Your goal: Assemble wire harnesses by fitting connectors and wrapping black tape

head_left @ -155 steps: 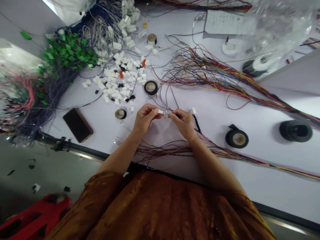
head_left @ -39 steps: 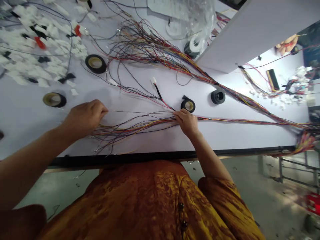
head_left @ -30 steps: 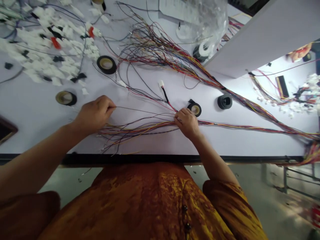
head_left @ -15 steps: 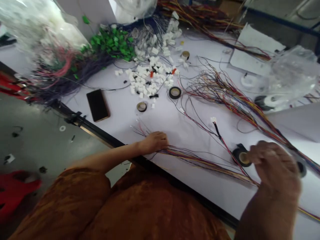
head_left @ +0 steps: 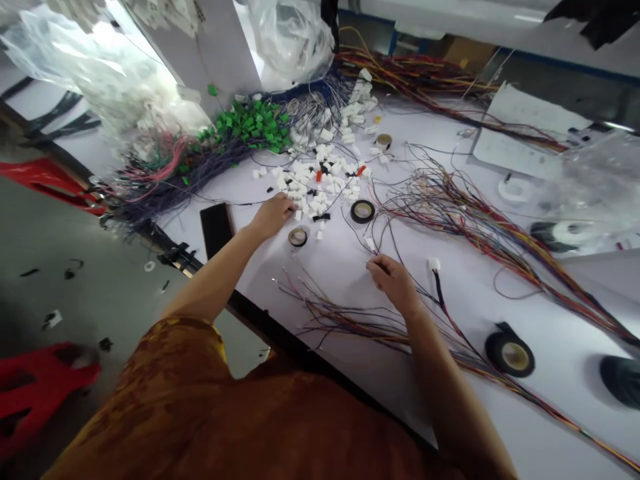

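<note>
- Two bare hands have changed places within the last half second: the left hand (head_left: pixel 274 215) has left the bundle of thin multicoloured wires (head_left: pixel 360 325) near the front edge, and now reaches to the near left side of the loose heap of small white plastic connectors (head_left: pixel 331 167).
- Its fingers touch or nearly touch the outermost connectors; whether they are open or gripping one, I cannot tell.
- The right hand (head_left: pixel 393 279), a blur by the large black tape roll (head_left: pixel 495 350) half a second ago, is now over the middle of the white surface (head_left: pixel 345 270).
- Its fingers are curled closed, thumb against forefinger; whether a thin wire is pinched between them is too small to make out.
- One small white connector on thin dark and red wires (head_left: pixel 369 245) lies just beyond those fingertips, apart from the heap.
- Another, a white block connector with a black-sleeved lead (head_left: pixel 434 265), lies farther right, with neither hand on it.
- About a second ago both hands were drawing a single wire taut from the bundle; now the bundle lies slack, its loose ends fanned leftward, the right forearm crossing above it.
- This suggests that the handling has turned from sorting wires to the connectors, with the hands working well apart.
</note>
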`<act>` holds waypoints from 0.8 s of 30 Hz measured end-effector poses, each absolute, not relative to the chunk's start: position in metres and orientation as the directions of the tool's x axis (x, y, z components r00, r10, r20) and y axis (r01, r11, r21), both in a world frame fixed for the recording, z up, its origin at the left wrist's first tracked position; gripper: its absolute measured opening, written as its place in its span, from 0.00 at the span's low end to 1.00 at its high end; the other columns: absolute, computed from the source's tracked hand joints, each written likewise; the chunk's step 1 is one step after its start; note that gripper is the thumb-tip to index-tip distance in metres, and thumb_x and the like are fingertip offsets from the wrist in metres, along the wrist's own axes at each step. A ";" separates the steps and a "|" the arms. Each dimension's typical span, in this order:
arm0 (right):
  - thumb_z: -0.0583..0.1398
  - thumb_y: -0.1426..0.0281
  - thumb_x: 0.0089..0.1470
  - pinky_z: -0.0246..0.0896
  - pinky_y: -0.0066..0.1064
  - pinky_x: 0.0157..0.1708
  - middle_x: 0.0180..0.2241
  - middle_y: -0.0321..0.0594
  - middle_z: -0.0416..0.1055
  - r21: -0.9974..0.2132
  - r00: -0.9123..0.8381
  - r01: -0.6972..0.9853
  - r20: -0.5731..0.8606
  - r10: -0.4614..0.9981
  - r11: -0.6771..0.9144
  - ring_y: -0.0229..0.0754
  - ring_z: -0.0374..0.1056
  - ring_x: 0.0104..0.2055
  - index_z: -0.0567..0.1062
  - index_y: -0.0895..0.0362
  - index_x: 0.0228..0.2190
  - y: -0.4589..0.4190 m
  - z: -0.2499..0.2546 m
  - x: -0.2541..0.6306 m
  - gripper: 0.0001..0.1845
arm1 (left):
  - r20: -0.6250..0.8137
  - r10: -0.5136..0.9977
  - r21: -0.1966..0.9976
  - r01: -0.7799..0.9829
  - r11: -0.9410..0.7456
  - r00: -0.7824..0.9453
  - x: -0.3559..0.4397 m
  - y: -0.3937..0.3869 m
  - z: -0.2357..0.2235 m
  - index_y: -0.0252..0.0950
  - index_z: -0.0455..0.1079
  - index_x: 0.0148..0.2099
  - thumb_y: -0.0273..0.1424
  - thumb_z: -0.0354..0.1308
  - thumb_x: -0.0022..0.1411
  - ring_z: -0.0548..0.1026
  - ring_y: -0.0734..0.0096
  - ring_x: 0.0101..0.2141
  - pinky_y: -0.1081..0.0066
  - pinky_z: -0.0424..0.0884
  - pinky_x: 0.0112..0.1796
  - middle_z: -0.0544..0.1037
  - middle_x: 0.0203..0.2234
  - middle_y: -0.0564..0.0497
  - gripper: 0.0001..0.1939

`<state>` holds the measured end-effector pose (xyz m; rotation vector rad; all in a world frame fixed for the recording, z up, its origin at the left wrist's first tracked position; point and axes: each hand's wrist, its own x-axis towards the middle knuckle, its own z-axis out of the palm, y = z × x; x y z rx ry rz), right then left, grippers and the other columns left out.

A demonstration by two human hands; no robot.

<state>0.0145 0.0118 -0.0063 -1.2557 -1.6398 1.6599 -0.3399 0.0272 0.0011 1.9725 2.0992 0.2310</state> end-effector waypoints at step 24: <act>0.59 0.65 0.55 0.52 0.28 0.28 0.23 0.32 0.63 -0.987 -0.333 0.147 -0.105 0.937 -0.058 0.34 0.56 0.27 0.73 0.57 0.27 -0.004 -0.024 0.023 0.09 | -0.184 0.911 0.014 0.926 0.377 -0.368 -0.339 0.061 0.005 0.31 0.67 0.55 0.35 0.52 0.64 0.73 0.39 0.50 0.53 0.67 0.48 0.77 0.46 0.31 0.20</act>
